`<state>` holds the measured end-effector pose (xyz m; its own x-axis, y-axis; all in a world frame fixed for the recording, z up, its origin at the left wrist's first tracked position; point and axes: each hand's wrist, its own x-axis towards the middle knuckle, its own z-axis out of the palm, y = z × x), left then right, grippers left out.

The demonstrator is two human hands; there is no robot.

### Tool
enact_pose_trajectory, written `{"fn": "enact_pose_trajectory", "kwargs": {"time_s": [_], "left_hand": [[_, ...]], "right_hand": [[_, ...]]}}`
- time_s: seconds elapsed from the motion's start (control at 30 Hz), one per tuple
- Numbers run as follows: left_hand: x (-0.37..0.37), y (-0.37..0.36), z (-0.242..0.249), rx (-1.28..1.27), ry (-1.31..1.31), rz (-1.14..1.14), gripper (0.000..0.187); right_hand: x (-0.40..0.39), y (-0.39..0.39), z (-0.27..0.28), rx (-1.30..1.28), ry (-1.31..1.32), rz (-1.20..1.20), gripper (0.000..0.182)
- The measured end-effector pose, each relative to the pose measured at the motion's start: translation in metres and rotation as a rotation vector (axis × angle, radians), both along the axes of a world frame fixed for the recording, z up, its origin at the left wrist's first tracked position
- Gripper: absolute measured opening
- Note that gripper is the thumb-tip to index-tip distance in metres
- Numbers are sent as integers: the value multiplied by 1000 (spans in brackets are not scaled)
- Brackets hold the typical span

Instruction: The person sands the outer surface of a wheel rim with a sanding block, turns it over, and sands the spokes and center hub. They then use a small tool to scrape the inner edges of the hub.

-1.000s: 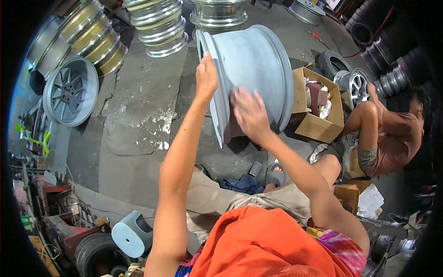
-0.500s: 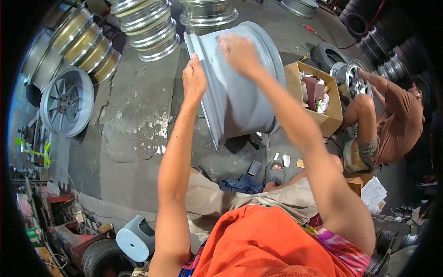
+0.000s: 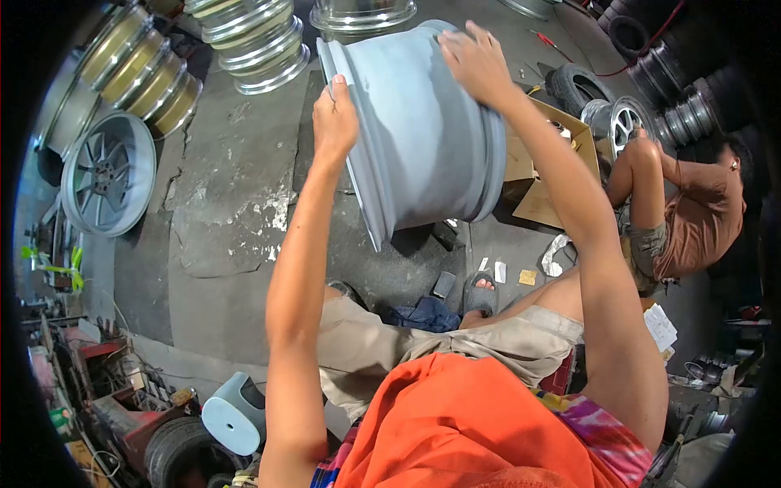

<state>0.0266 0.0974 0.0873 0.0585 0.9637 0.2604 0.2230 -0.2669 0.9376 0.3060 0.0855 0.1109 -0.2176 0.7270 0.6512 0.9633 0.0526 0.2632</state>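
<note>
A bare wheel rim (image 3: 415,130), coated in pale grey-blue with darker, damp-looking patches, is tilted on its side in front of my knees. My left hand (image 3: 335,122) grips the near-left lip of the wheel rim, thumb up along the edge and fingers wrapped behind it, out of sight. Over at the far right lip, my right hand (image 3: 480,65) lies across the barrel with its fingers stretched and spread. The underside of that palm is hidden.
Stacked polished rims (image 3: 252,41) stand behind, with a spoked wheel (image 3: 108,175) at left. To the right are an open cardboard box (image 3: 553,199), a tire (image 3: 579,85) and a seated person (image 3: 700,211) at another wheel. A dark cloth (image 3: 427,315) lies between my feet; a light-blue stool (image 3: 234,415) is lower left.
My right hand has swept right across the barrel to the far lip, fingers now spread. My left hand keeps its hold on the near lip. The seated person has leaned lower.
</note>
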Motion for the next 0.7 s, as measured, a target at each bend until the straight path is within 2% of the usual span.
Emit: {"fn": "enact_pose_trajectory", "kwargs": {"time_s": [0.07,0.1,0.17,0.2,0.3,0.37,0.47,0.53,0.57,0.63,0.67,0.7], "left_hand": [[-3,6,4,-18,-11,-17,63],[-3,11,5,-23,-6,-27,63],[0,29,9,-70,16,-6,63],[3,43,5,-51,27,1,65],[12,77,-1,-50,105,50,67],[18,91,-5,-75,60,54,69],[15,89,5,-106,52,18,70],[13,87,5,-98,38,11,70],[12,86,5,-90,19,4,71],[9,86,9,-162,4,-2,72],[11,83,6,-134,-42,-5,73],[13,80,0,-111,-90,-16,74]], "right_hand": [[-5,28,26,-227,-8,-238,40],[-9,20,19,-233,-2,-248,40],[-21,-12,3,-147,314,-147,39],[-26,-36,-22,109,312,-56,39],[-59,-136,-68,108,479,-65,41],[-80,-192,-112,87,554,-75,43],[-96,-256,-186,-106,537,-199,41],[-98,-291,-233,-367,450,-342,39],[-94,-304,-243,-361,450,-335,39],[-92,-304,-239,-326,711,-399,37],[-88,-299,-226,-260,775,-241,37],[-94,-294,-194,-264,782,-241,37]]}}
